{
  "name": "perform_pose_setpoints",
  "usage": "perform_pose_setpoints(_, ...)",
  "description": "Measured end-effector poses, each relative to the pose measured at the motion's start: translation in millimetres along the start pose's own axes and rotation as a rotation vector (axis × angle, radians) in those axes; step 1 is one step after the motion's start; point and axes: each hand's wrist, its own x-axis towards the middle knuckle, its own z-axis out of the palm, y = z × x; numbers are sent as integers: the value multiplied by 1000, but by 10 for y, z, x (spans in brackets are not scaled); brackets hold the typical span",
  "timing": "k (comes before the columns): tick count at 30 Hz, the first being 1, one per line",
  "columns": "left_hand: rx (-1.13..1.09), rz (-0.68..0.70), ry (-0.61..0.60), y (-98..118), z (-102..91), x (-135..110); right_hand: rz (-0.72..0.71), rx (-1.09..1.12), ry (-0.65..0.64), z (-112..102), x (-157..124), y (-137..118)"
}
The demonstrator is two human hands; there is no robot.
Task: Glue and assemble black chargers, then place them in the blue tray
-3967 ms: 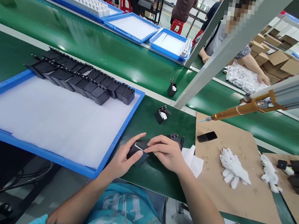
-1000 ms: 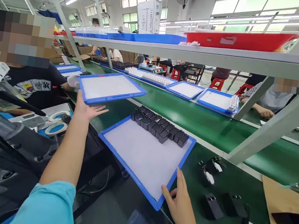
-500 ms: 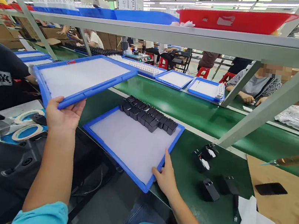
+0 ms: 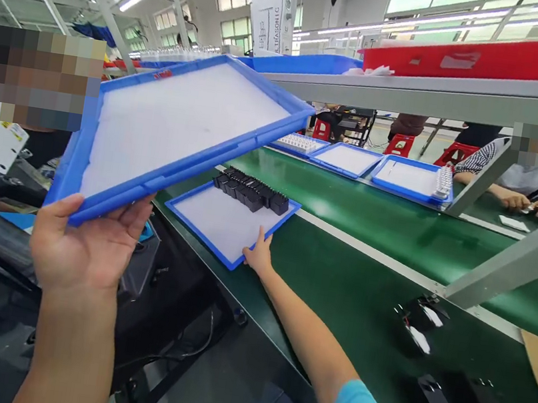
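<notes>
The blue plastic tray with a white foam liner is up in the air above the near left end of the green table, tilted so that its far side is higher than the side near the person. The left hand holds it by the near rim. The forearm rises almost straight up and the palm is turned upward. Its fingers are curled under the tray's base and the thumb lies along the rim's outer edge, so the grip is closed around that edge.

The right arm stretches out nearly straight across the green table's near edge, in a light blue sleeve. The right hand touches the near right rim of a second blue foam-lined tray. This tray lies flat on the green table's left end, below the raised one. The fingers are extended and lie loosely together against the rim, not clenched. Whether the thumb hooks under the rim is too small to tell.

A row of small black plastic adapter blocks stands along the flat tray's far side. Loose black casings lie on the green table's near right part, well apart from both hands.
</notes>
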Motion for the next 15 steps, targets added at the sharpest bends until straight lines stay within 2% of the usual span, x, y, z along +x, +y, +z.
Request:
perform_pose_setpoints(3,76,4,-1,80,-15,-200,-54,-25,-90,96,308,-219)
perform_pose_setpoints(6,167,-57,24,70,-73,-355,-110,-44,-183,26,495,-344)
perform_pose_setpoints(8,204,-123,45,-4,-127,-430,-149,-72,-231,-60,503,-357)
perform_pose_setpoints(11,234,-236,48,-232,-212,-536,-231,-154,-261,-178,265,-273)
perform_pose_setpoints(15,257,-412,70,-667,-309,-733,-373,-306,-269,-320,-513,26)
